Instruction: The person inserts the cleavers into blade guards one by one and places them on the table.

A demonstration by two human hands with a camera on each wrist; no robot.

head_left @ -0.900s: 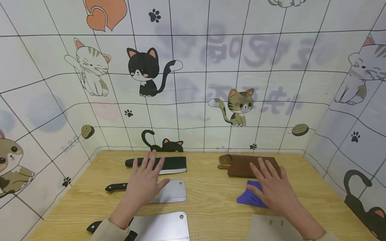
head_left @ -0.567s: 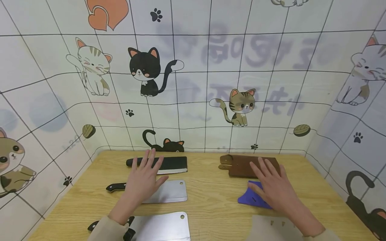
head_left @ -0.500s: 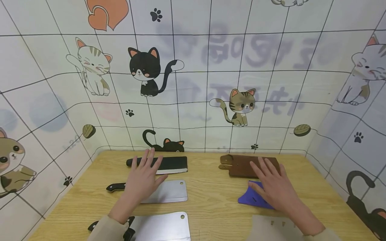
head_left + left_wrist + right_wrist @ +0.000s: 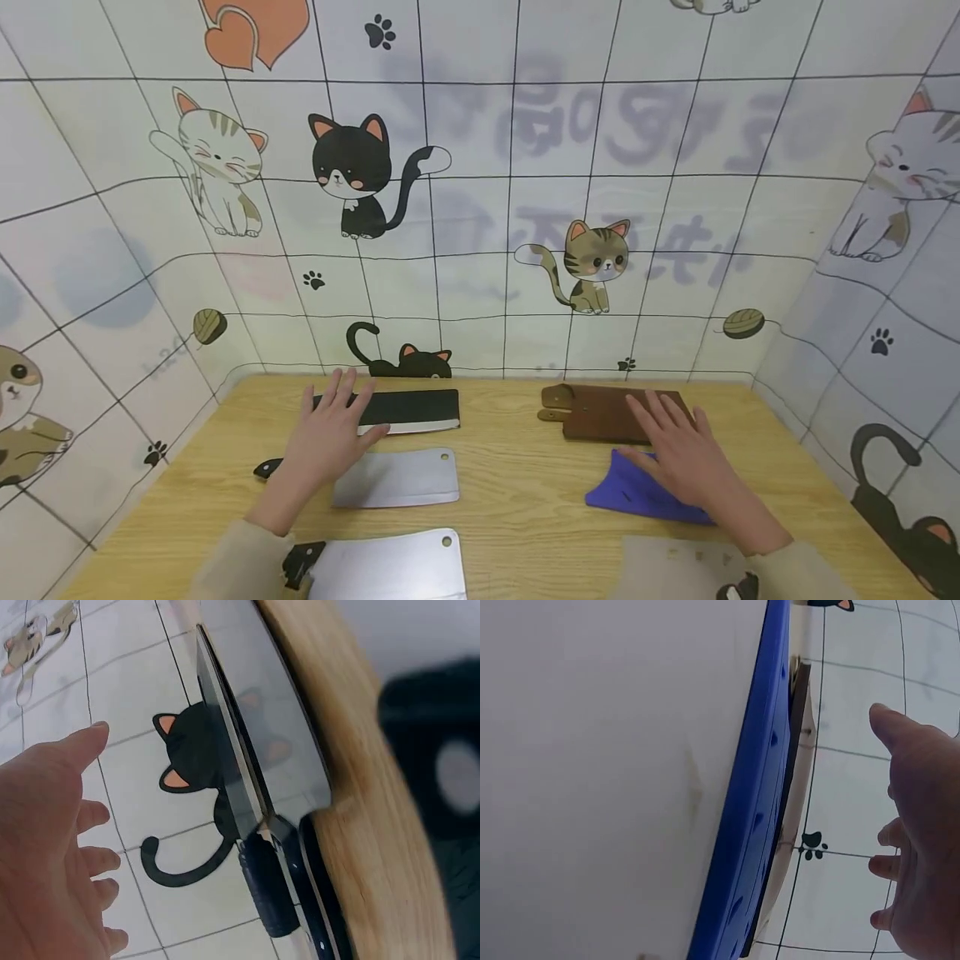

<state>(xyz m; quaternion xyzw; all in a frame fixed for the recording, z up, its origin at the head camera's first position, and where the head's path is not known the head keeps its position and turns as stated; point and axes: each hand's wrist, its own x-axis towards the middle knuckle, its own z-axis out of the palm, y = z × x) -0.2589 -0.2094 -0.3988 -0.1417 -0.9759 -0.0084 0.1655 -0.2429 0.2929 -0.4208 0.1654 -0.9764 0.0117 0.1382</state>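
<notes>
Black cleaver (image 4: pixel 412 410) at the far edge of the worktop (image 4: pixel 517 492), long axis left to right, handle end beneath the nearer left hand (image 4: pixel 326 437), grip spread and clasping nothing; right hand (image 4: pixel 686 467) well apart, also spread flat, on a blue sheath (image 4: pixel 622 493).

Light wood-grain bench (image 4: pixel 517 500), walled round by cat-print tiles. Left half: black-bladed cleaver (image 4: pixel 408 410) at back, steel cleaver (image 4: pixel 397 479) with black handle just nearer, second steel cleaver (image 4: pixel 386 571) at front edge. Right half: brown leather sheath (image 4: pixel 600 412) at back, blue sheath (image 4: pixel 630 493) just in front of it, beige sheath (image 4: pixel 675 571) at front edge
</notes>
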